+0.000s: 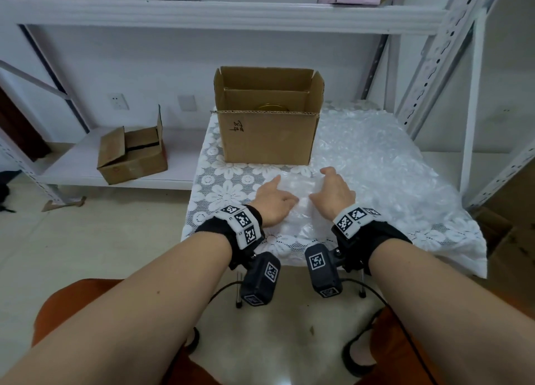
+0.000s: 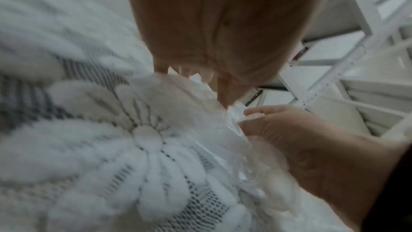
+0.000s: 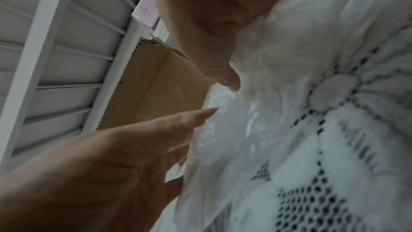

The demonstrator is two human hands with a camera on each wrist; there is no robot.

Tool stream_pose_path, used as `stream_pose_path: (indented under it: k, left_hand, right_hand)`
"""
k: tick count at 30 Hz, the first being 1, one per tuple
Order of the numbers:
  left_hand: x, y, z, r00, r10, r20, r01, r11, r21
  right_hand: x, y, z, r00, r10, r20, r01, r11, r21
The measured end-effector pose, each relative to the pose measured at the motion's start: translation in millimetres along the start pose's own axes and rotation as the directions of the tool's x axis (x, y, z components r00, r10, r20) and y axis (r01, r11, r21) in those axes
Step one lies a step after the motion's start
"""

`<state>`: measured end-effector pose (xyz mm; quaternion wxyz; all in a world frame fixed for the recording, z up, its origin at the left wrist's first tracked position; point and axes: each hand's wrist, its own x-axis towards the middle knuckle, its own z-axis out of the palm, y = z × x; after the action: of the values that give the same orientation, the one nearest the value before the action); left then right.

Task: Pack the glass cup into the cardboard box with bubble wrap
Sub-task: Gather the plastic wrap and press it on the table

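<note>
While the cardboard box (image 1: 267, 124) stands open-topped at the counter's (image 1: 220, 187) far edge, both hands work a bubble wrap bundle (image 1: 298, 193) near the front edge, its long axis running front to back. The left hand (image 1: 273, 201) presses it with fingers spread; the right hand (image 1: 335, 195) curls around its other side

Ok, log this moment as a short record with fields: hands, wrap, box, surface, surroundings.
left hand: fingers extended, pressing the bubble-wrap bundle
right hand: fingers curled over the bundle's other side
glass cup: not visible; cannot tell whether it is inside the bundle
cardboard box: open, upright, behind the bundle; something round and gold shows inside
loose bubble wrap: spread to the box's right
surface: lace tablecloth
surroundings: smaller cardboard box on the low shelf
</note>
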<state>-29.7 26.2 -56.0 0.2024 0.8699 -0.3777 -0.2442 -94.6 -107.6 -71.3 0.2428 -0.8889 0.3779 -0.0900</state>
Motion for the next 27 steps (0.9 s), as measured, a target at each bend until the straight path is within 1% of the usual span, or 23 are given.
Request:
stream_pose_path:
  k: [1, 2, 3, 4, 5, 6, 7, 8, 9, 10, 11, 13, 15, 17, 18, 19, 20, 21, 22, 23, 24, 27]
  left_hand:
    - [0, 0, 1, 0.992, -0.018, -0.128, 0.007, 0.996, -0.086]
    - [0, -2, 2, 0.966, -0.086, -0.243, 0.037, 0.979, -0.199]
    - [-1, -1, 1, 0.932, -0.175, -0.317, 0.066, 0.943, -0.327]
    - [-1, -2, -1, 0.905, -0.281, -0.319, 0.112, 0.881, -0.459]
    - [-2, -3, -3, 0.885, -0.378, -0.272, 0.168, 0.804, -0.57]
    - [-1, -5, -6, 0.872, -0.456, -0.177, 0.238, 0.712, -0.661]
    - [-2, -6, -11, 0.869, -0.491, -0.07, 0.282, 0.605, -0.744]
    - [-4, -7, -14, 0.875, -0.482, 0.04, 0.308, 0.492, -0.814]
    - [-6, -8, -16, 0.882, -0.449, 0.14, 0.336, 0.392, -0.856]
    - [-9, -8, -17, 0.881, -0.423, 0.212, 0.368, 0.332, -0.868]
    - [-10, -9, -17, 0.879, -0.405, 0.25, 0.392, 0.317, -0.864]
    - [-17, -6, -22, 0.899, -0.337, 0.281, 0.393, 0.333, -0.857]
    - [-20, -7, -27, 0.931, -0.23, 0.284, 0.349, 0.327, -0.878]
    - [-27, -9, -31, 0.934, -0.133, 0.333, 0.358, 0.31, -0.881]
    - [-31, -9, -32, 0.935, -0.081, 0.345, 0.354, 0.29, -0.889]
    - [-33, -9, -32, 0.937, -0.022, 0.348, 0.343, 0.247, -0.906]
    - [-34, -9, -32, 0.942, 0.018, 0.336, 0.328, 0.176, -0.928]
    - [-32, -11, -31, 0.948, 0.027, 0.317, 0.312, 0.107, -0.944]
    - [-31, -10, -30, 0.955, 0.007, 0.296, 0.295, 0.052, -0.954]
    - [-30, -10, -32, 0.961, -0.027, 0.276, 0.277, 0.052, -0.96]
    - [-30, -8, -35, 0.962, -0.05, 0.268, 0.271, 0.073, -0.96]
    - [-34, -5, -46, 0.948, -0.118, 0.296, 0.314, 0.189, -0.93]
  right_hand:
    - [0, 2, 0, 1.0, 0.008, -0.007, -0.007, 0.999, 0.04]
    - [-1, 4, 0, 1.0, 0.011, -0.021, -0.009, 0.997, 0.081]
    - [-2, 6, -1, 0.999, 0.011, -0.037, -0.007, 0.992, 0.13]
    - [-2, 7, -2, 0.999, 0.004, -0.051, 0.005, 0.983, 0.185]
    - [-3, 8, -4, 0.998, -0.007, -0.057, 0.021, 0.97, 0.242]
    - [-4, 9, -6, 0.998, -0.021, -0.057, 0.037, 0.954, 0.296]
    - [-4, 8, -9, 0.998, -0.033, -0.057, 0.05, 0.935, 0.35]
    - [-4, 7, -11, 0.998, -0.038, -0.058, 0.058, 0.911, 0.408]
    - [-3, 5, -14, 0.998, -0.035, -0.057, 0.058, 0.883, 0.467]
    - [-3, 4, -16, 0.998, -0.035, -0.055, 0.059, 0.853, 0.519]
    - [-3, 1, -18, 0.998, -0.042, -0.054, 0.065, 0.827, 0.558]
    - [-4, -2, -22, 0.996, -0.069, -0.06, 0.091, 0.79, 0.606]
    - [-6, -7, -27, 0.99, -0.111, -0.091, 0.144, 0.765, 0.627]
    - [-8, -12, -32, 0.981, -0.153, -0.116, 0.191, 0.744, 0.641]
    - [-9, -15, -34, 0.979, -0.169, -0.113, 0.201, 0.731, 0.652]
    - [-10, -18, -36, 0.978, -0.181, -0.102, 0.202, 0.717, 0.667]
    - [-11, -21, -37, 0.978, -0.189, -0.089, 0.198, 0.704, 0.682]
    - [-13, -25, -39, 0.977, -0.198, -0.081, 0.198, 0.697, 0.689]
    - [-14, -28, -41, 0.975, -0.208, -0.08, 0.205, 0.695, 0.69]
    - [-15, -31, -43, 0.97, -0.228, -0.087, 0.226, 0.699, 0.679]
    - [-15, -32, -44, 0.961, -0.258, -0.096, 0.256, 0.708, 0.658]
    - [-18, -39, -49, 0.912, -0.39, -0.126, 0.394, 0.749, 0.533]
